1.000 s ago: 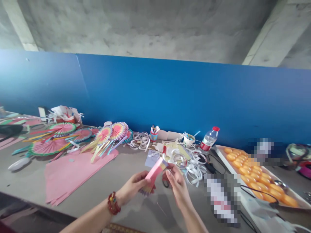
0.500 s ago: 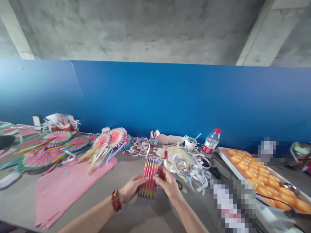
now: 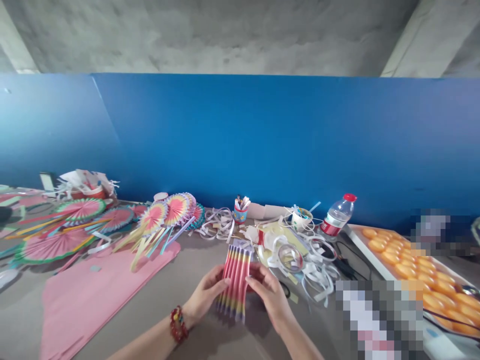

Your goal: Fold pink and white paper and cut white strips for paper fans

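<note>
Pleats are running the length of the paper (image 3: pixel 235 280), a narrow rainbow strip that is sitting directly between the two hands over the table (image 3: pixel 176 280). Its long axis is pointing away from the person, with the far end leaning slightly right toward the strips (image 3: pixel 315 272). The left hand (image 3: pixel 205 296) is pinching the left edge, thumb on top and fingers curled under. The right hand (image 3: pixel 270 296) is gripping the right edge in the same partly curled way. Both are touching it at mid-length, level with each other, so neither is nearer. Pink sheets (image 3: pixel 93 292) are lying well off to the left.
</note>
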{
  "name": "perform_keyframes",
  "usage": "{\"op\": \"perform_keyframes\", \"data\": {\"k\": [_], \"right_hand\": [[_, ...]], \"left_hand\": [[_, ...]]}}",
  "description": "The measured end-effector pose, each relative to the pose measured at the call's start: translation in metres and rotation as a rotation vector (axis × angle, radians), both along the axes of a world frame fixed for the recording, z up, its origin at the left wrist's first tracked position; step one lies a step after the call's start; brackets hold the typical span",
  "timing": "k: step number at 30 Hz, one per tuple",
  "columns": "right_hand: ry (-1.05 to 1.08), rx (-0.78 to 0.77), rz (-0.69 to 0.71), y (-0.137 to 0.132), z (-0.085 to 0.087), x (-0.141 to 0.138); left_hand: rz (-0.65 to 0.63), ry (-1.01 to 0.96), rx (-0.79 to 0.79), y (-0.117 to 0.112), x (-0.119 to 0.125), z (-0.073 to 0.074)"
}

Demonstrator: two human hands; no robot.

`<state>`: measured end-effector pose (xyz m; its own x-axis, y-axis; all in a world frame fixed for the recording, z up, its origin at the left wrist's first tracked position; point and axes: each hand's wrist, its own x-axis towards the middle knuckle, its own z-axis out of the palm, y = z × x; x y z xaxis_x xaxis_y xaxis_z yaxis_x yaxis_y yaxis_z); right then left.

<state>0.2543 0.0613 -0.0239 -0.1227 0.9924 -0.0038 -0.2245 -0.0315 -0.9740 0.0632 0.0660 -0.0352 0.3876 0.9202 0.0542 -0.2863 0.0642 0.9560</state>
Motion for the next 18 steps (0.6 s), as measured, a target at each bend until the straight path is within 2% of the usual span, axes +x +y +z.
{"op": "perform_keyframes", "data": {"k": [3, 7, 8, 9, 13, 16, 18], "right_hand": [[0.011, -0.002, 0.011, -0.001, 0.001, -0.004], [-0.089, 0.005, -0.067, -0.001, -0.001, -0.004], [-0.115, 0.006, -0.08, -0.001, -0.002, -0.004], [-0.133, 0.009, -0.085, -0.001, -0.003, -0.004], [-0.159, 0.018, -0.059, -0.001, -0.007, -0.003], [-0.184, 0.017, -0.056, -0.001, -0.008, -0.003], [-0.193, 0.019, -0.063, -0.001, -0.007, -0.003]], "left_hand": [[0.041, 0.098, 0.081, 0.001, 0.0, -0.001], [0.232, 0.205, 0.045, 0.015, -0.015, 0.009], [0.282, 0.249, 0.035, 0.022, -0.022, 0.014], [0.297, 0.343, 0.049, 0.03, -0.03, 0.019], [0.339, 0.511, 0.12, 0.07, -0.07, 0.037], [0.389, 0.729, 0.2, 0.09, -0.096, 0.042], [0.459, 0.86, 0.287, 0.093, -0.104, 0.04]]}}
